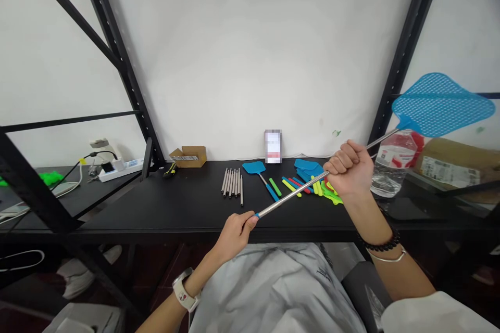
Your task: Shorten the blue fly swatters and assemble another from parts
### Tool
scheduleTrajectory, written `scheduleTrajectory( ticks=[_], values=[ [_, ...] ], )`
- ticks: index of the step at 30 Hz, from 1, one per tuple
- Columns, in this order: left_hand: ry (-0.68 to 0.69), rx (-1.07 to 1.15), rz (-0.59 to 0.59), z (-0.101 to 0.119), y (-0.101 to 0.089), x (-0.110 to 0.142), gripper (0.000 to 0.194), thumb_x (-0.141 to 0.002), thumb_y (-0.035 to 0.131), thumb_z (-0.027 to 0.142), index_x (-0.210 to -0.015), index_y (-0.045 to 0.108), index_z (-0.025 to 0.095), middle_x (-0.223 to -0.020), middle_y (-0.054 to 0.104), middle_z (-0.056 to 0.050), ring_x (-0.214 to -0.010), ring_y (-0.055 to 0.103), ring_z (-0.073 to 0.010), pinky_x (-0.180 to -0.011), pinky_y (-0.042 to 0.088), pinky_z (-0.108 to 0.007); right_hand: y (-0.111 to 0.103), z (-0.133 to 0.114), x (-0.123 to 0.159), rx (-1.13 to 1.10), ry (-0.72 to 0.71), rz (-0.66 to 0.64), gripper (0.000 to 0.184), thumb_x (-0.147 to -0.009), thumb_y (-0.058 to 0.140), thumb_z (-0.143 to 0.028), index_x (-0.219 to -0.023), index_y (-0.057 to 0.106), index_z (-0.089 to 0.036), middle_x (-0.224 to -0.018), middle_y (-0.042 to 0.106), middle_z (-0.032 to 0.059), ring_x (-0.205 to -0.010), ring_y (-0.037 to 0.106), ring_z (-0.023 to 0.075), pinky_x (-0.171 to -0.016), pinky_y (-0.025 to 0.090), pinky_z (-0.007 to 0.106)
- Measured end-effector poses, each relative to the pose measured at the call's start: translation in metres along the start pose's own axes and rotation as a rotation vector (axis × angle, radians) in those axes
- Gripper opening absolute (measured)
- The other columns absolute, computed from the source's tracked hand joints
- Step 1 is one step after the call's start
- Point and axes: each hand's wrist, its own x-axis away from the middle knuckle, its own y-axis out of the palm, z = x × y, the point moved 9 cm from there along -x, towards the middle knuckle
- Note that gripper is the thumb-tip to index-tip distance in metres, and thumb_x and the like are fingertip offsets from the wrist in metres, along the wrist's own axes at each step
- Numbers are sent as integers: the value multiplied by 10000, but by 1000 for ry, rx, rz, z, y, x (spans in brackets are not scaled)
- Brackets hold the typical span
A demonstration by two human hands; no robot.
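Observation:
My left hand point(235, 234) grips the blue-capped end of a long steel fly swatter handle point(297, 197). My right hand point(349, 169) is closed around the same handle higher up, close to its blue mesh swatter head point(441, 104), which sticks out to the upper right. Below the handle, several loose steel rods point(233, 187) lie side by side on the black tabletop point(156, 208). Beside them are a finished blue fly swatter point(253, 167), a stack of blue swatter heads point(308, 169), and several colored plastic pieces point(308, 187).
A blurred phone point(273, 145) leans against the white wall. To its left sits an open cardboard box point(188, 156). A water bottle point(392, 164) and a cardboard parcel point(449, 166) stand at right. Black metal shelf posts point(128, 78) frame the table; a power strip point(121, 170) lies at left.

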Motion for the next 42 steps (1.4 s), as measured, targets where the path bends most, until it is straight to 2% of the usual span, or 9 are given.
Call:
scheduleTrajectory(
  ticks=[6, 9, 17, 21, 26, 29, 36, 39, 42],
  values=[
    [-264, 719, -520, 0, 42, 16, 459, -809, 362, 574, -591, 312, 173, -473, 162, 82, -401, 85, -41, -387, 65, -213, 1, 5, 0, 0, 55, -32, 447, -802, 433, -194, -501, 104, -188, -412, 23, -68, -345, -8, 71, -311, 128, 231],
    [-323, 861, -621, 5, 49, 23, 442, -810, 381, 562, -607, 310, 176, -462, 137, 93, -381, 54, -31, -366, 39, -206, -2, 8, -2, 9, 61, -28, 445, -810, 428, -201, -504, 105, -188, -415, 26, -69, -343, -3, 71, -309, 144, 225],
    [-277, 752, -479, 3, 45, 12, 458, -803, 366, 582, -610, 332, 168, -473, 166, 83, -411, 83, -41, -390, 63, -210, 5, 6, 2, -26, 43, 8, 338, -807, 445, -183, -571, 203, -187, -506, 230, -55, -398, 256, 63, -396, 312, 185],
    [-144, 440, -185, 1, 26, 1, 461, -836, 317, 547, -584, 332, 161, -506, 248, 50, -458, 187, -60, -448, 137, -221, 13, 14, 4, -13, 107, 9, 265, -798, 452, -214, -604, 274, -189, -561, 279, -40, -484, 355, 76, -490, 387, 208],
    [-43, 35, 112, 4, 7, 1, 394, -859, 335, 463, -594, 341, 172, -485, 270, 41, -462, 223, -86, -506, 139, -262, 3, 26, 4, 6, 144, 59, 413, -829, 441, -229, -526, 163, -189, -455, 127, -56, -385, 195, 86, -388, 300, 216],
    [-39, 119, 33, 5, 17, 3, 413, -860, 325, 475, -583, 325, 169, -504, 294, 35, -474, 232, -82, -501, 147, -253, -3, 26, 4, 22, 128, 68, 473, -842, 436, -237, -504, 108, -191, -427, 32, -62, -364, 84, 92, -347, 231, 230],
    [-288, 895, -618, 13, 69, 28, 424, -824, 326, 566, -631, 285, 191, -488, 125, 87, -411, 50, -53, -401, 63, -218, 5, 29, 4, 0, 160, -19, 479, -829, 445, -226, -497, 102, -189, -418, 9, -72, -363, -3, 78, -323, 148, 229],
    [-257, 780, -518, 9, 63, 22, 443, -826, 309, 572, -609, 290, 186, -480, 163, 77, -411, 84, -55, -411, 86, -217, 2, 31, 4, -5, 156, 3, 480, -817, 458, -227, -494, 104, -190, -417, 15, -73, -360, 4, 77, -324, 134, 233],
    [-127, 319, -156, 3, 35, 9, 442, -862, 272, 507, -577, 314, 172, -490, 269, 36, -441, 205, -76, -467, 147, -229, -1, 29, 4, -23, 119, 52, 471, -817, 444, -218, -494, 101, -193, -419, 19, -70, -366, 10, 83, -327, 138, 242]
  ],
)
